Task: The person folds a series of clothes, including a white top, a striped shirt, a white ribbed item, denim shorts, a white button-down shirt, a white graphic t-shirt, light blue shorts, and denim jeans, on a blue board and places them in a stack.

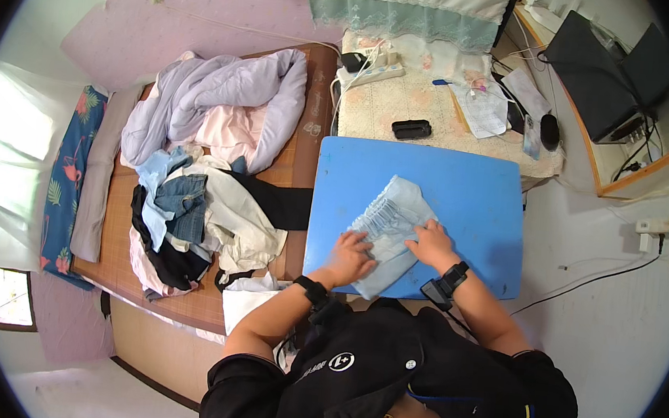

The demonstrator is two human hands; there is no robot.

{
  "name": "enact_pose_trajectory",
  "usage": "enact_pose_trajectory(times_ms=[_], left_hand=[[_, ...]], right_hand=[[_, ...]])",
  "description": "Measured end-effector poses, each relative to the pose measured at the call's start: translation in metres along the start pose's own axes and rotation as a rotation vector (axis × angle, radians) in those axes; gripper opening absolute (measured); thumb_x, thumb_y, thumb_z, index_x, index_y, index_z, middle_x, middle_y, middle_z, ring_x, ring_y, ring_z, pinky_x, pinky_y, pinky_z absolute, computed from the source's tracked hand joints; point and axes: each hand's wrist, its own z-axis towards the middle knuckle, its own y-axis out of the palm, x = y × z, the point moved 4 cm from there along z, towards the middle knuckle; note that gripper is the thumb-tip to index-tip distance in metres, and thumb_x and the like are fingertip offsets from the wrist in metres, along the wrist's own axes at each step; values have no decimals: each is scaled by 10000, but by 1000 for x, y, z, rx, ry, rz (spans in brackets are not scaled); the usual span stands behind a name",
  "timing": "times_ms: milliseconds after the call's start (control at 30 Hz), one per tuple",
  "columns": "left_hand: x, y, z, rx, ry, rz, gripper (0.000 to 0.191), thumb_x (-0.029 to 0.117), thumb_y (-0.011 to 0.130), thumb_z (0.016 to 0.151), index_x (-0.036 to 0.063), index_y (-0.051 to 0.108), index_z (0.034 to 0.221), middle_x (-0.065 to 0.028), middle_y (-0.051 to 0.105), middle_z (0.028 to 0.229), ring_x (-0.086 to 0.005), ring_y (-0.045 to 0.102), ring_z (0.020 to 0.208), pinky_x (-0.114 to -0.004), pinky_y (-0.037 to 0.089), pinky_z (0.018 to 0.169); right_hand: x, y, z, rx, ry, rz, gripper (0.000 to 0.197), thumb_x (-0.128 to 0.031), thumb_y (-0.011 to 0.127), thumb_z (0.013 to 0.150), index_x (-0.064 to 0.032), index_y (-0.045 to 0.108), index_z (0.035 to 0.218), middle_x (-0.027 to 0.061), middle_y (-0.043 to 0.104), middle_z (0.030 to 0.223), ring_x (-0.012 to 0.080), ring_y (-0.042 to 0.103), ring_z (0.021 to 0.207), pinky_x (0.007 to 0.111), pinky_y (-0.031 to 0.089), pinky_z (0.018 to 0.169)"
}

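Note:
A pale blue garment (pixel 395 226) with a gathered elastic waistband lies on a small blue tabletop (pixel 480 186), set at a slant. It looks like light denim pants or shorts, with one end reaching the table's near edge. My left hand (pixel 353 259) rests on its left side, by the end of the waistband, fingers spread. On its right edge sits my right hand (pixel 432 242), fingertips and thumb apart against the cloth. Both palms face down. The hands cover parts of the garment, so its full outline cannot be made out. Each wrist wears a black strap with a small device.
Left of the table is a bed (pixel 299 164) with a brown mat, holding a heap of clothes (pixel 191 214) and a lilac quilt (pixel 219 91). Behind the table, a cloth-covered surface carries a black case (pixel 411 129), papers (pixel 479 111) and a power strip (pixel 376 76). A cable (pixel 590 282) runs at right.

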Motion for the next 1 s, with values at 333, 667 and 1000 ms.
enact_pose_trajectory(times_ms=[333, 667, 1000], left_hand=[[-54, -33, -75, 524, -567, -29, 566, 264, 723, 628, -22, 442, 1027, -189, 454, 1038, -337, 434, 981, -402, 347, 853], [-88, 8, -141, 552, -1088, -1300, 373, 255, 669, 736, -39, 527, 915, -65, 570, 824, -118, 529, 722, -250, 444, 645], [-47, 11, -341, 1203, -1365, -1083, 186, 87, 607, 759, -28, 528, 881, -45, 568, 793, -106, 518, 687, -233, 422, 609]], right_hand=[[0, 2, 22, -10, 81, 556, 921, -514, 687, 606, 81, 328, 1209, 242, 426, 1149, 324, 451, 1043, 372, 385, 873], [-65, 59, 54, -207, -151, 813, 591, -235, 699, 631, 46, 456, 1091, 237, 455, 1152, 331, 477, 1036, 370, 403, 842], [-293, 90, 23, -266, -854, 519, 383, -146, 573, 694, 18, 469, 1025, 225, 561, 942, 356, 540, 898, 372, 428, 773]])
